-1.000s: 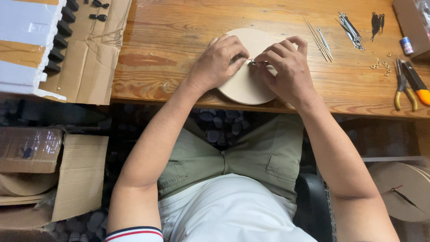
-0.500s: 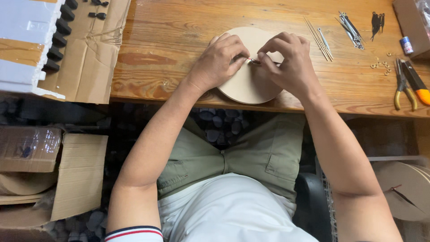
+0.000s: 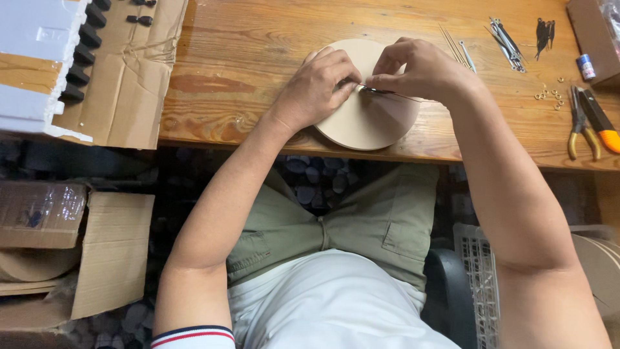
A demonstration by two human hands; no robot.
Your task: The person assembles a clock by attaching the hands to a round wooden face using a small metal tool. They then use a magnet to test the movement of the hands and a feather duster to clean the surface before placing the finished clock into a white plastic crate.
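Observation:
A pale round wooden disc lies flat at the front edge of the wooden table. My left hand rests on the disc's left part, its fingers pinching a small dark metal piece at the disc's middle. My right hand comes in from the right and pinches the same small piece with thumb and forefinger. The two hands meet fingertip to fingertip. A thin dark wire runs from the piece towards the right, under my right hand.
Yellow-handled pliers and an orange-handled tool lie at the table's right. Thin metal pins, black clock hands and small brass rings lie behind. Flattened cardboard with white foam sits left; boxes stand below.
My right hand has slid left and up across the disc to meet the left hand's fingertips. The left hand has stayed almost still on the disc.

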